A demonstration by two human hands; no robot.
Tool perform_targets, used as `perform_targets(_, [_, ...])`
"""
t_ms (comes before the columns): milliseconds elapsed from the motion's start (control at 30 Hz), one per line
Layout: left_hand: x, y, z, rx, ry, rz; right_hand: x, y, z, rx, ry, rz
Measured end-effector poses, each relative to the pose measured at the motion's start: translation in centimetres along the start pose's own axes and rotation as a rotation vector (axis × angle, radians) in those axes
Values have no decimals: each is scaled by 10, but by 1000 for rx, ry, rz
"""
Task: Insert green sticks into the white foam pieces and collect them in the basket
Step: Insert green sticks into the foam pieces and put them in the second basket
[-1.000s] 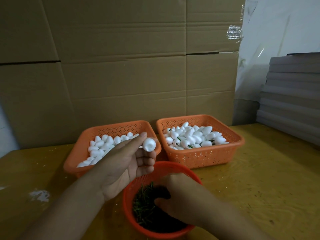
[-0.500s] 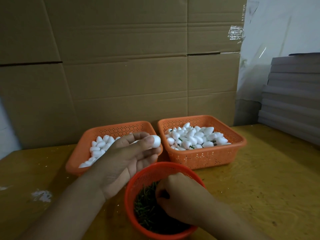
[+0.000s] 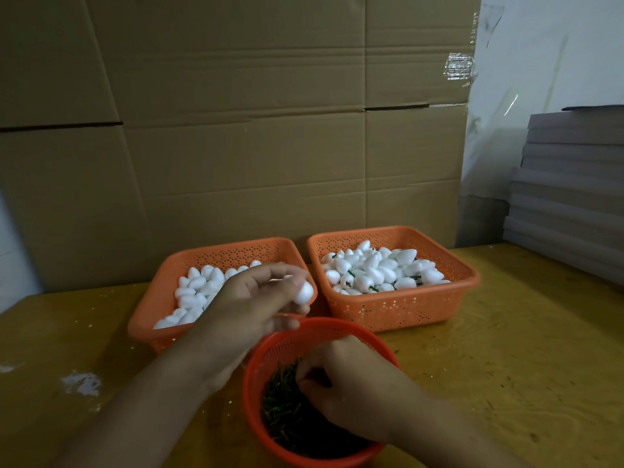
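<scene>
My left hand (image 3: 256, 298) pinches one white foam piece (image 3: 303, 292) at its fingertips, held above the near rim of the left orange basket (image 3: 162, 288), which holds plain foam pieces (image 3: 196, 292). My right hand (image 3: 347, 386) reaches into the round orange bowl (image 3: 256, 363) of green sticks (image 3: 280, 410), fingers curled among them; whether a stick is pinched is hidden. The right orange basket (image 3: 398, 309) holds foam pieces with green sticks in them (image 3: 371, 271).
A wall of flattened cardboard (image 3: 236, 130) stands right behind the baskets. Grey boards (image 3: 570, 184) are stacked at the right edge. The yellow wooden table (image 3: 506, 349) stretches bare to the right; white scuffs (image 3: 81, 381) mark its left side.
My left hand has closed its fingers round the foam piece and turned it at the fingertips. My right hand has shifted slightly in the bowl of sticks, fingers drawn together.
</scene>
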State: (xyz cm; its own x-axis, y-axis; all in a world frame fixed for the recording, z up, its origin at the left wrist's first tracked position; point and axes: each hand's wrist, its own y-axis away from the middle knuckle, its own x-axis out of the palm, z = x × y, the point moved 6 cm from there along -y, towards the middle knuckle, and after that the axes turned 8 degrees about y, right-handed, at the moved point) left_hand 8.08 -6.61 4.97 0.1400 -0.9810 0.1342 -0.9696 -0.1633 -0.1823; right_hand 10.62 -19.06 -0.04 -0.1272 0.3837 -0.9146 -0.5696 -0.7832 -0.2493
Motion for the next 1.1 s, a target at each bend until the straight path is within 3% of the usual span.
perform_targets(133, [-2, -6, 12, -233, 393, 35, -7, 0, -1, 13, -12, -75])
perform_targets(367, [-6, -11, 16, -287, 445, 55, -10, 4, -5, 39, -40, -77])
perform_targets(433, [-8, -12, 16, -269, 438, 63, -11, 4, -10, 111, -245, -74])
perform_targets(600, [-14, -12, 12, -202, 470, 54, -15, 7, -18, 304, -1203, -52])
perform_targets(700, [-16, -12, 13, -199, 447, 38, -21, 9, -15, 316, -1498, -53])
perform_targets(1100, [-12, -11, 19, -233, 322, 59, -19, 11, -19, 365, -1463, -57])
